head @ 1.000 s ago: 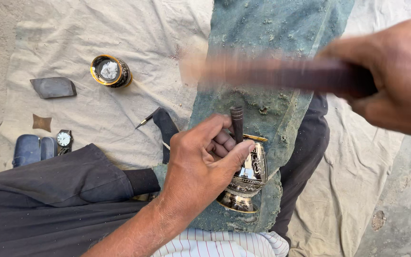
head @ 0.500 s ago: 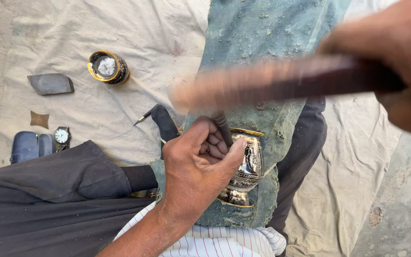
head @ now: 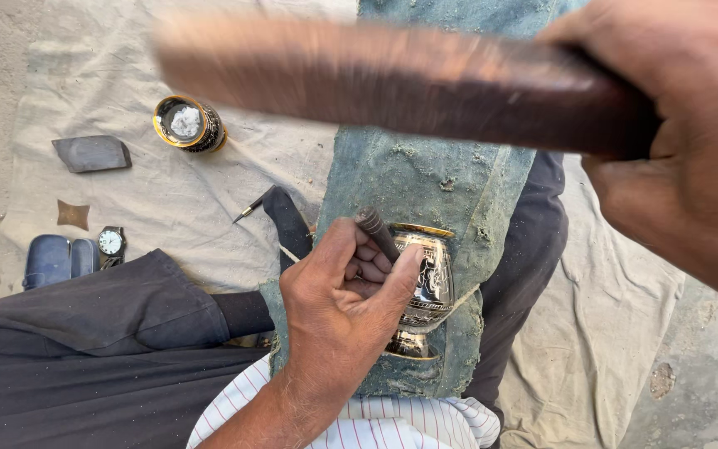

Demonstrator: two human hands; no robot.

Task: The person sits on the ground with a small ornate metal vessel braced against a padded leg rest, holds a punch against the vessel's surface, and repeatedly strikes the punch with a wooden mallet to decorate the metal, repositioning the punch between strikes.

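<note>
Your right hand (head: 691, 141) is clenched around a wooden mallet (head: 392, 79), raised and blurred; your left hand (head: 346, 308) pinches a small chisel (head: 376, 233) against the dark engraved metal vase (head: 425, 287) lying on the green pad (head: 425, 179) across your lap. The step in hand appears to be engraving; the next strike calls for a square blow on the chisel head. Beyond lie a pen (head: 251, 206), wristwatch (head: 110, 243) and small gold-rimmed pot (head: 186, 123) on the cloth (head: 209, 50).

The vase (head: 425, 291) lay on the pad (head: 434, 183) across the person's leg, at frame centre. The left hand (head: 342, 316) sat at the vase's 9 o'clock, with the punch (head: 376, 233) between its fingers, tip against the vase. The right hand (head: 691, 150) stood at 2 o'clock of the vase, and its mallet (head: 392, 79) reached toward 11 o'clock above the pad. On the cloth (head: 193, 199), the bowl (head: 189, 125) lay at 10 o'clock of the vase, the stone (head: 91, 153) at the bowl's 8 o'clock, the watch (head: 110, 244) at the stone's 6 o'clock.
</note>
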